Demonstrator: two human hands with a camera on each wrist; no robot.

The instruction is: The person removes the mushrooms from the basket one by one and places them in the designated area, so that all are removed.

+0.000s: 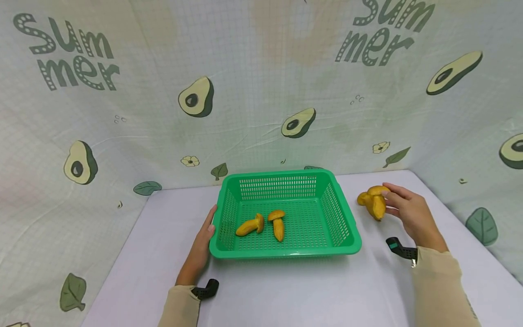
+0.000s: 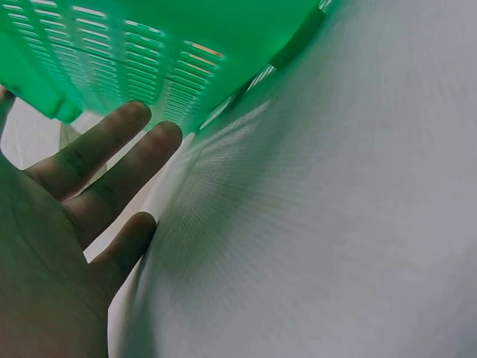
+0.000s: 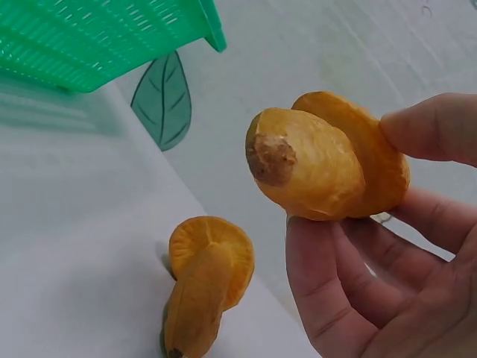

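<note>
My right hand pinches a yellow-orange mushroom by its cap, between thumb and fingers, to the right of the basket. Its stem end with a brown patch faces the right wrist camera. A second mushroom lies on the table just beneath and beside it, partly hidden in the head view. The green plastic basket stands mid-table, holding a mushroom on its side and another mushroom beside that. Against the basket's left wall rests my left hand, its fingers extended along the side.
A white-covered table carries everything. Behind and at the sides hangs a pale cloth printed with avocados, leaves and lettering. The basket's raised slotted walls surround the mushrooms inside.
</note>
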